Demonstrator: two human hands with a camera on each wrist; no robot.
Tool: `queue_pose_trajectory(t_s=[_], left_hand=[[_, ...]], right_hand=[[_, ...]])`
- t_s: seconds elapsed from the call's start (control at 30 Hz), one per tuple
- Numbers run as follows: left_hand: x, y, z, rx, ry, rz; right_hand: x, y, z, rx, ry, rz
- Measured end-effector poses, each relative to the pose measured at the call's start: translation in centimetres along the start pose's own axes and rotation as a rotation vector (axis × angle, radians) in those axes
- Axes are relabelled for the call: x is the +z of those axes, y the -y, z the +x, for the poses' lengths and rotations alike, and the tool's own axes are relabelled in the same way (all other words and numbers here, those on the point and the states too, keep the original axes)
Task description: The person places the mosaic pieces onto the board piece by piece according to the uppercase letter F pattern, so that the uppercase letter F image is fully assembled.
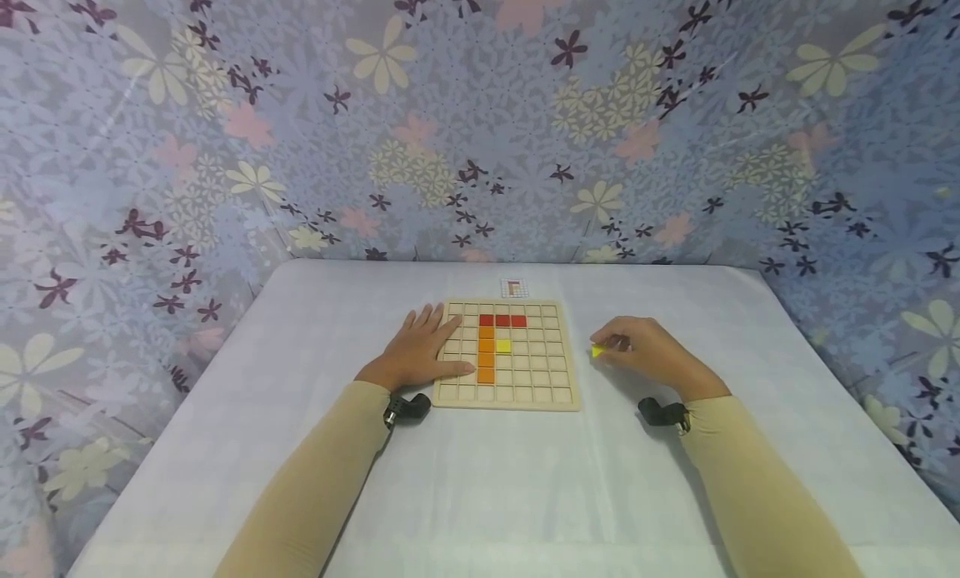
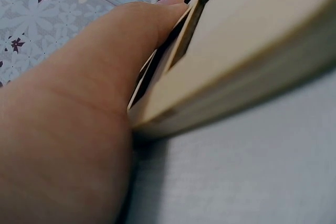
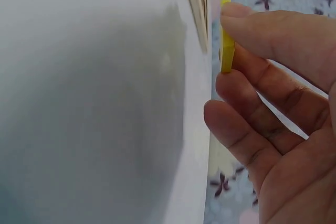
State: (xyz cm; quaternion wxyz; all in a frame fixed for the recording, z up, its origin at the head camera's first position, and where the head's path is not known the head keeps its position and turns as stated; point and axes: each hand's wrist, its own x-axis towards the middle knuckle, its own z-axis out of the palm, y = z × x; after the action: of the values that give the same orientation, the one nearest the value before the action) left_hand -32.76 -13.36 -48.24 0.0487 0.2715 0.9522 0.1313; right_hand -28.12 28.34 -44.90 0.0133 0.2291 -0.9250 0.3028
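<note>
A wooden grid board (image 1: pixel 506 408) lies flat on the table. Three red tiles (image 1: pixel 502 321) form a row in its upper part, and several orange tiles (image 1: pixel 486 360) run down a column below the leftmost red one. One yellow tile (image 1: pixel 503 346) sits just right of that column. My left hand (image 1: pixel 411 351) rests with spread fingers over the board's left edge; its thumb (image 2: pixel 142 22) lies across the rim. To the right of the board, my right hand (image 1: pixel 651 355) pinches another yellow tile (image 3: pixel 227 51) between thumb and fingers, raised above the table.
Behind the board lies a small card (image 1: pixel 514 288) printed with a coloured grid pattern. White cloth covers the table (image 1: pixel 510 495). A floral curtain (image 1: pixel 480 128) hangs behind it and at both sides. Each wrist wears a black camera (image 1: pixel 662 412).
</note>
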Motion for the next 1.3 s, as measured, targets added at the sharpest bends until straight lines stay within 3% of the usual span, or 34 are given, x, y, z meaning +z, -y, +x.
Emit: queue_pose_trajectory(t_s=[0.5, 0.7, 0.97, 1.2, 1.3], left_hand=[[0.0, 0.2, 0.0, 0.011, -0.008, 0.021], [0.2, 0.3, 0.2, 0.007, -0.006, 0.034], [0.4, 0.4, 0.4, -0.002, 0.004, 0.04], [0.4, 0.6, 0.3, 0.013, -0.004, 0.065], [0.4, 0.7, 0.3, 0.015, -0.007, 0.061]], right_hand=[[3.2, 4.4, 5.7, -0.053, 0.099, 0.038], [4.1, 5.7, 7.3, -0.075, 0.147, -0.002], [5.3, 6.7, 8.5, -0.063, 0.18, -0.061], [6.1, 7.0, 9.0, -0.108, 0.163, -0.06], [6.4, 7.1, 9.2, -0.073, 0.151, -0.063]])
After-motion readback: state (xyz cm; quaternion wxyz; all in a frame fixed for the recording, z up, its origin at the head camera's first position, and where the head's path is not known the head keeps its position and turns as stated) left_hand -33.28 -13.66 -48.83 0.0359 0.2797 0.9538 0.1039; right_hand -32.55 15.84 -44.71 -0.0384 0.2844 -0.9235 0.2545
